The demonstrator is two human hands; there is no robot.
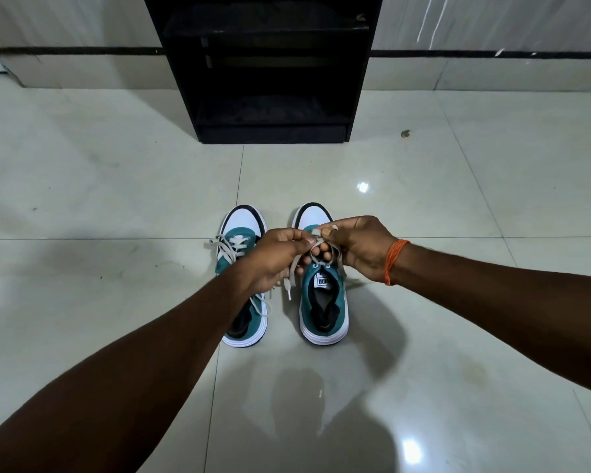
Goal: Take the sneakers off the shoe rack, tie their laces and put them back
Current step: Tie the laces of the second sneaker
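Two teal and white sneakers stand side by side on the tiled floor, toes pointing at the black shoe rack (270,70). The left sneaker (241,230) has its beige laces lying loose over the tongue, and my left forearm covers its middle. Above the right sneaker (325,302) both hands meet. My left hand (273,257) pinches one strand of the right sneaker's lace (292,271), whose end hangs down. My right hand (359,245), with an orange thread at the wrist, grips the other strand.
The shoe rack's shelves look dark and bare. Glossy pale floor tiles (116,186) spread on all sides of the sneakers. A small dark speck (405,133) lies on the floor to the right of the rack. A wall with a dark stripe runs behind.
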